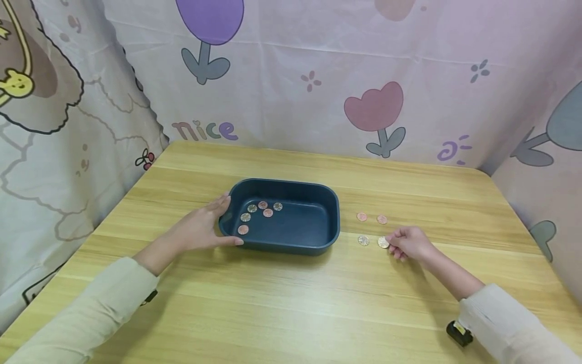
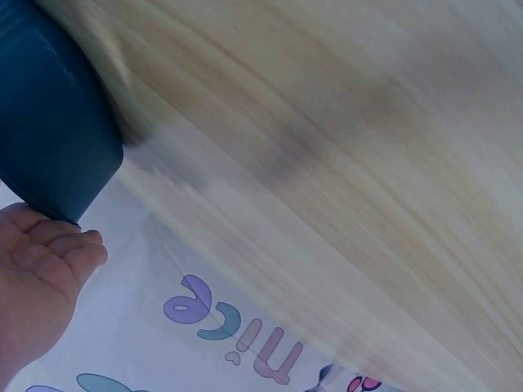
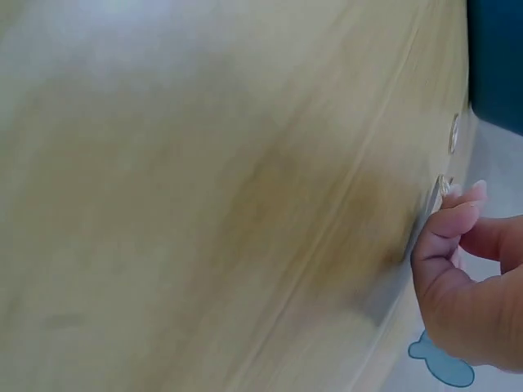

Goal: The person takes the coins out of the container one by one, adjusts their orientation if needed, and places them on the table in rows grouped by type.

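A dark blue rectangular baking pan (image 1: 291, 248) sits on the table, with several silver and copper-coloured coins lying in its left half. My left hand (image 1: 197, 227) grips the pan's left end, thumb at the front wall and fingers by the back left corner. In the left wrist view, the fingers of that hand (image 2: 45, 273) meet the pan's rim. To the right of the pan, my right hand (image 1: 410, 242) pinches the edge of a silver coin (image 1: 383, 242) at the tabletop. Near it lie another silver coin (image 1: 363, 240) and two copper-coloured coins, one (image 1: 361, 217) left of the other (image 1: 382, 219).
The wooden table (image 1: 282, 308) has its back edge against a patterned curtain (image 1: 282, 101), which also hangs along both sides. A small black device (image 1: 459, 333) is at the right wrist.
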Action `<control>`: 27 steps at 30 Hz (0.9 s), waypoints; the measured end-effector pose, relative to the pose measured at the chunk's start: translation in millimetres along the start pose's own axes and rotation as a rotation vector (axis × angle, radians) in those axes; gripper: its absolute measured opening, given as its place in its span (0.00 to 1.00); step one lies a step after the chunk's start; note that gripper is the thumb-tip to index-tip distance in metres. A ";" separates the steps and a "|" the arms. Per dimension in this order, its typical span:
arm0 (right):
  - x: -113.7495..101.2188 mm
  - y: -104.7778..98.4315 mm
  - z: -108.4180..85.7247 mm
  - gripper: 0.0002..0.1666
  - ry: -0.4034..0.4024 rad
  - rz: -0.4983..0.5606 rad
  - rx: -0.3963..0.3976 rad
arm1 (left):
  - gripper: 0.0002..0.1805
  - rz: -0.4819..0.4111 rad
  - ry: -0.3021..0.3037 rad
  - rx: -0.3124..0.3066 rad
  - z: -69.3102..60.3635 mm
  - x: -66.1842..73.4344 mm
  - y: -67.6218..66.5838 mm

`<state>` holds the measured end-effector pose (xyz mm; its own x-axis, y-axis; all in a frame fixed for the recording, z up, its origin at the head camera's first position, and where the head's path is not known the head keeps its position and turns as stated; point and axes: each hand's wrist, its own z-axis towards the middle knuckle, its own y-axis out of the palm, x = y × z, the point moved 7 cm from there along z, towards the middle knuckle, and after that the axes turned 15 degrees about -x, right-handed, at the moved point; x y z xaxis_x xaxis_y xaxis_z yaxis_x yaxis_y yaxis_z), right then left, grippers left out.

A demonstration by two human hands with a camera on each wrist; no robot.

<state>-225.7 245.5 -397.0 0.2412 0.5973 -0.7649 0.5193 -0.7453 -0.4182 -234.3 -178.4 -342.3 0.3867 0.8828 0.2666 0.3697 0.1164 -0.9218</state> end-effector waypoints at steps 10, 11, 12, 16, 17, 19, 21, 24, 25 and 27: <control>1.3 -2.5 2.6 0.08 0.041 -0.062 -0.018 | 0.62 0.001 -0.005 -0.003 -0.3 0.3 -0.3; 0.9 -2.5 2.6 0.07 0.044 -0.065 -0.013 | 0.62 0.002 -0.006 -0.002 -0.3 0.4 -0.5; 0.5 -2.6 2.6 0.07 0.046 -0.069 -0.008 | 0.62 0.003 -0.005 -0.002 -0.1 0.2 -0.5; -0.4 -3.1 2.2 0.07 0.043 -0.107 0.029 | 0.63 0.009 -0.007 -0.001 1.2 -0.4 0.1; -0.7 -3.1 2.0 0.07 0.040 -0.117 0.038 | 0.63 0.009 -0.009 0.000 1.7 -0.8 0.3; -2.2 -3.1 1.1 0.08 0.030 -0.137 0.054 | 0.63 0.008 -0.011 -0.002 2.1 -1.1 0.8; -5.1 -3.3 -0.4 0.08 0.015 -0.161 0.073 | 0.63 0.007 -0.013 -0.003 2.1 -1.5 1.1; -12.7 -4.9 -3.0 0.08 -0.033 -0.201 0.111 | 0.64 0.006 -0.013 -0.006 1.9 -2.2 1.9; -16.3 -5.9 -3.9 0.08 -0.056 -0.217 0.131 | 0.64 0.007 -0.014 -0.007 1.8 -2.3 1.9; -24.6 -8.2 -5.8 0.09 -0.111 -0.245 0.175 | 0.64 0.009 -0.016 -0.008 1.7 -2.7 2.1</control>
<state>-231.1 238.6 -371.9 0.0301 0.7365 -0.6758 0.3999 -0.6285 -0.6671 -236.0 -179.7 -345.5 0.3771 0.8908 0.2534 0.3726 0.1046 -0.9221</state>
